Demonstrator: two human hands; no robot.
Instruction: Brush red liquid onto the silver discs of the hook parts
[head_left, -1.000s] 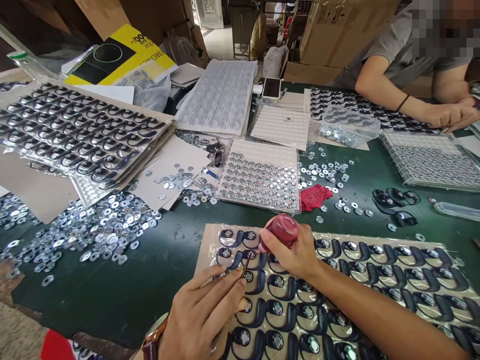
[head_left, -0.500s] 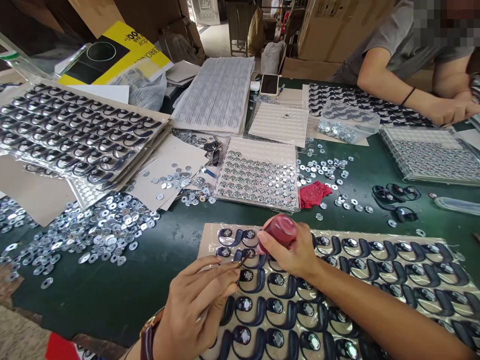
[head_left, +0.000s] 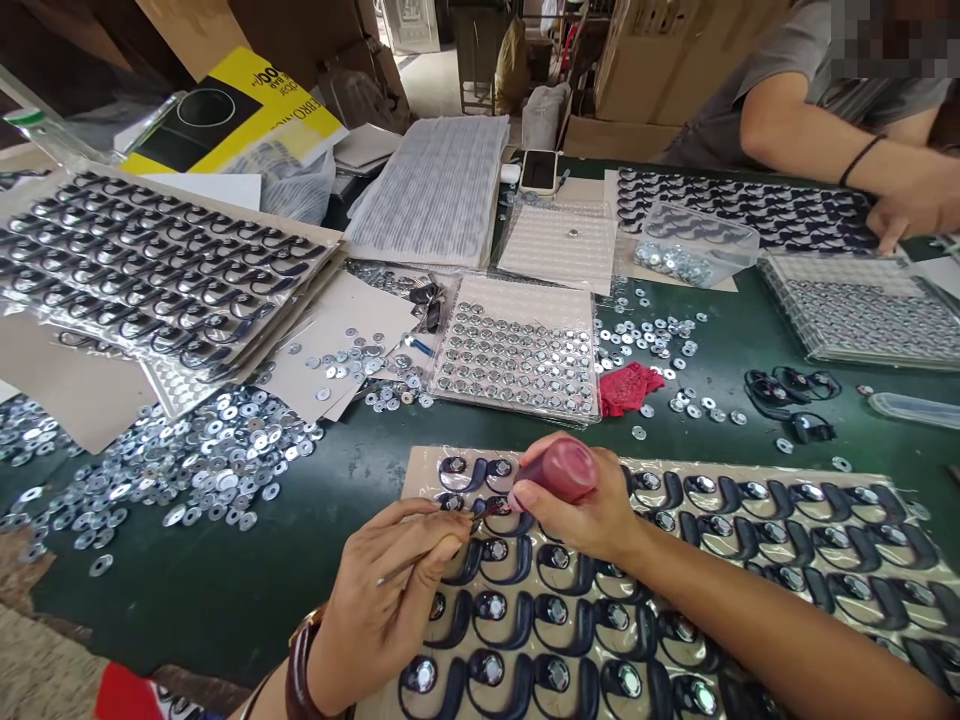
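So the big change here is the left hand: half a second ago its fingers are laid out over the tray, and now it's rolled back, with the thin tool pinched between thumb and fingers at a flatter slant. The right hand is still wrapped round the red bottle, which leans over more than it did. The tool's tip is by the same dark hook-shaped piece, second row from the top, near the left end of the tray, so I'd say they're still on that one spot. Can't tell if tip and bottle actually touch; fingers hide the bottle's mouth. Meanwhile the co-worker's hand has shifted over the stacked clear trays.
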